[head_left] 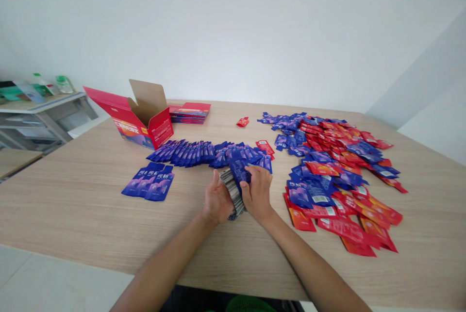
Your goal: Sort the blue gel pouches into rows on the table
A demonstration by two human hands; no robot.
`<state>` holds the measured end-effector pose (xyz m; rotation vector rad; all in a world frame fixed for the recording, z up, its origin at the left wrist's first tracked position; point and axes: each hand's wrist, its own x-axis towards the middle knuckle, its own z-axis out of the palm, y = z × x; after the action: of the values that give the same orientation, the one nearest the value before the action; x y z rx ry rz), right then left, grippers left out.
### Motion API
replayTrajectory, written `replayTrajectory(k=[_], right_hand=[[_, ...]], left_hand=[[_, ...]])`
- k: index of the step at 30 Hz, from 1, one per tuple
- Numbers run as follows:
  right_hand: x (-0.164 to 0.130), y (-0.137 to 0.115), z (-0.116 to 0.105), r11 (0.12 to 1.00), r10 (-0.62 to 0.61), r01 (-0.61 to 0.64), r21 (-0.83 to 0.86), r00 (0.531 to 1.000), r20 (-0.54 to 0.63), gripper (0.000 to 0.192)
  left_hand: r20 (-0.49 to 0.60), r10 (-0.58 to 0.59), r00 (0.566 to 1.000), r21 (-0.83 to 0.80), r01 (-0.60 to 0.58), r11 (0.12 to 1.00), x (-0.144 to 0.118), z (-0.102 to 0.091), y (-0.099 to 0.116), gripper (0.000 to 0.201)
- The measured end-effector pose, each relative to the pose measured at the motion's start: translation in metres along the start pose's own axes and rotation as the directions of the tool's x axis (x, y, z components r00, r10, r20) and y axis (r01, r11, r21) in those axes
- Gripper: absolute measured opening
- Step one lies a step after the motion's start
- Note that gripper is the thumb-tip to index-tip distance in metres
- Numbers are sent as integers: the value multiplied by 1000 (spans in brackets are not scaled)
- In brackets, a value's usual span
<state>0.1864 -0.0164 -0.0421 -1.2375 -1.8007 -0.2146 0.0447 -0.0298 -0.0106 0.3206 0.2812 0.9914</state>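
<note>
Both hands clamp sachet stack (235,190)
Left hand (217,201), right hand (257,193) squeeze its ends; light, slippery, likely fans; loose sachets (335,176) right of grip.

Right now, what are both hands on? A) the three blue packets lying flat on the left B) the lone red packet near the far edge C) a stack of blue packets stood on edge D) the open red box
C: the left hand and right hand press from either side on a stack of blue packets stood on edge on the table; the open red box sits apart, untouched.
</note>
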Motion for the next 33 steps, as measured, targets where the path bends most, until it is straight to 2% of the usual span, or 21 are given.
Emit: replayTrajectory(k=[5, 10, 14, 18, 23, 26, 28, 29, 31, 33], right_hand=[[-1, -3, 2, 996, -89, 88, 14, 990, 113, 46], [-1, -12, 4, 991, -123, 120, 57, 991, 43, 51], [0, -17, 3, 967, -226, 224, 118, 974, -3, 35], [0, -17, 1, 942, -294, 286, 179, 956, 22, 26], [1, -17, -3, 890, -305, 255, 379, 949, 78, 24], [3, -19, -5, 841, -225, 137, 523, 968, 108, 18], [5, -19, -5, 805, -82, -12, 593, 988, 131, 16], [7, -19, -4, 779, 27, -109, 617, 990, 140, 17], [10, -18, -1, 684, 285, -310, 660, 947, 149, 27], [15, -15, 1, 513, 509, -449, 732, 845, 162, 38]], left_hand=[[-65, 45, 997, -34, -48, 998, 1, -2, 5, 75], [-115, 60, 992, -40, -65, 997, 1, -6, 13, 78], [-161, 65, 985, -65, -76, 995, 1, -8, 13, 78], [-184, 54, 981, -167, -85, 982, 3, -11, 11, 75], [-240, 148, 959, -224, -203, 953, 5, -17, 11, 60], [-193, 151, 970, -209, -191, 959, 5, -20, 13, 68], [-153, 118, 981, -179, -145, 973, 6, -19, 15, 80], [-137, 91, 986, -158, -112, 981, 6, -18, 16, 84], [-105, 32, 994, -117, -45, 992, 7, -16, 16, 89], [-62, 0, 998, -88, -6, 996, 6, -14, 16, 87]])
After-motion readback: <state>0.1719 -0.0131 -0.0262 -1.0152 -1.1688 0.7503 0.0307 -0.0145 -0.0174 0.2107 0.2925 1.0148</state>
